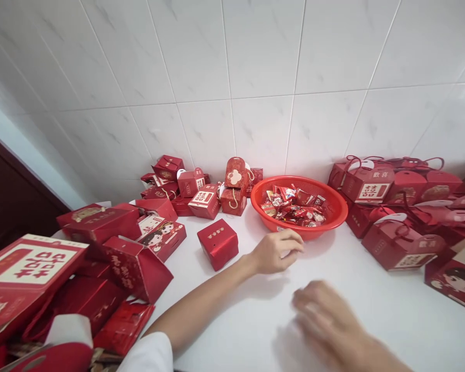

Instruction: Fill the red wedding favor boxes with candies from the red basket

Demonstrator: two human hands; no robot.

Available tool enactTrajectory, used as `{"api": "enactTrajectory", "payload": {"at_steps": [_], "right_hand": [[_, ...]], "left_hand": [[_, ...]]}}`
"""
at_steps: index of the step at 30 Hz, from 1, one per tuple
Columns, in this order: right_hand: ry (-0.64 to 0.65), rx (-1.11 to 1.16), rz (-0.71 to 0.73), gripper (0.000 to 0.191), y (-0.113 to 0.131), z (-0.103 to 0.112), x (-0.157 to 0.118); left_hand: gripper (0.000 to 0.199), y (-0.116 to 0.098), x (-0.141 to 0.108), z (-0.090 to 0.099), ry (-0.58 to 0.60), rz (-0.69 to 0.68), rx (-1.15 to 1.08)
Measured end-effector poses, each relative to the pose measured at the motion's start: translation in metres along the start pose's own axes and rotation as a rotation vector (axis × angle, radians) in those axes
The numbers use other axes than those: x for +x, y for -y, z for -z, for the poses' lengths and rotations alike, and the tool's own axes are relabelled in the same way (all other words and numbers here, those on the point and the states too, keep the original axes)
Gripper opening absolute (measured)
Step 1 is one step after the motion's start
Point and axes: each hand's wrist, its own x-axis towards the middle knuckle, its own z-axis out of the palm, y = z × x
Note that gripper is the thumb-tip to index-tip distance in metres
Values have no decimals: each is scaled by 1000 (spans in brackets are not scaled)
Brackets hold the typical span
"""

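My left hand (277, 251) hovers over the white table just in front of a red plastic basket (299, 227). Its thumb and fingers are curved with a gap between them, and nothing shows in them. Wrapped candies (294, 205) in red and other wrappers lie inside the basket. Lower and to the right, my right hand (327, 315) is smeared by motion over the tabletop, so its fingers cannot be made out. A shiny red box (218, 244) stands by itself to the left of my left hand, near the forearm.
Red gift boxes (120, 258) are heaped along the left side. More small boxes (204, 201) stand against the tiled wall (259, 62). At the right, boxes with cord handles (405, 240) are stacked. A red packet (124, 325) lies at the lower left.
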Motion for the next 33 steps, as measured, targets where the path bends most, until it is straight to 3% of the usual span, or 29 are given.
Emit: {"api": "enactTrajectory", "payload": {"at_steps": [3, 5, 9, 12, 17, 22, 26, 30, 33], "right_hand": [[90, 76, 263, 22, 37, -56, 0], [182, 86, 249, 22, 46, -70, -5], [203, 148, 192, 13, 36, -66, -10], [172, 201, 129, 15, 26, -62, -7], [186, 274, -60, 24, 13, -65, -3], [1, 274, -428, 26, -10, -59, -1], [-131, 320, -610, 38, -27, -48, 3], [-140, 357, -689, 39, -34, -41, 3], [-149, 343, -761, 37, -38, -41, 2]], "left_hand": [[27, -11, 10, 53, 185, 193, 144], [36, -16, 9, 91, 313, 377, 246], [78, -13, -5, 147, 541, 850, 448], [96, -4, -14, 161, 616, 1048, 480], [97, 5, -10, 158, 639, 1076, 452], [83, 2, -1, 152, 613, 860, 101], [73, 9, 4, 126, 522, 719, -284], [62, 20, 7, 91, 523, 812, -462], [57, 23, 8, 78, 474, 876, -422]]}}
